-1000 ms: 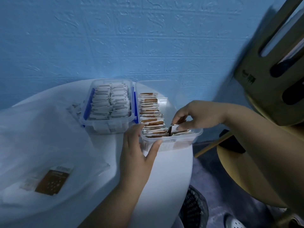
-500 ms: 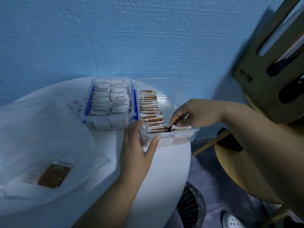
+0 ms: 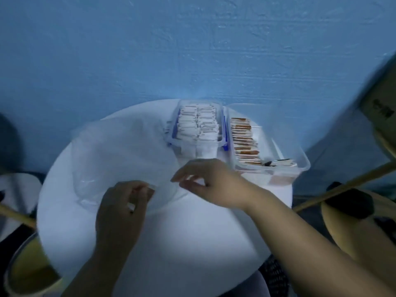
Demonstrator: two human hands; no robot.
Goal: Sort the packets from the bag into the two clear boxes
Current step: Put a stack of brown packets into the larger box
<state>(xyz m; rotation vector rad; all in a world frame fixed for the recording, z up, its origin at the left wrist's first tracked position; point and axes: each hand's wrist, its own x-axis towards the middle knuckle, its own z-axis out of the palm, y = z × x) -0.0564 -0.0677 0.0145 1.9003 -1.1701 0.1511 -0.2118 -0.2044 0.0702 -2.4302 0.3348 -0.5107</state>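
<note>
A translucent plastic bag [image 3: 120, 155] lies on the left half of the round white table [image 3: 182, 243]. My left hand [image 3: 124, 204] pinches the bag's near edge with curled fingers. My right hand [image 3: 212, 183] hovers at the same edge, its fingers bent; motion blur hides whether it holds the plastic. Behind stand two clear boxes. The left box [image 3: 218, 142], with blue clips, is packed with white packets [image 3: 197, 125]. The right box [image 3: 300, 163] holds a row of brown-striped packets [image 3: 243, 140].
The table stands against a blue wall. A wooden chair [image 3: 377, 99] and a yellow seat [image 3: 364, 228] are at the right. A dark mesh basket [image 3: 272, 277] sits under the table's right side, and a yellow stool [image 3: 30, 264] is at the lower left.
My right hand let a packet go in the right box and came over to the bag's edge. My left hand left that box and took the bag's edge. The view swung left.
</note>
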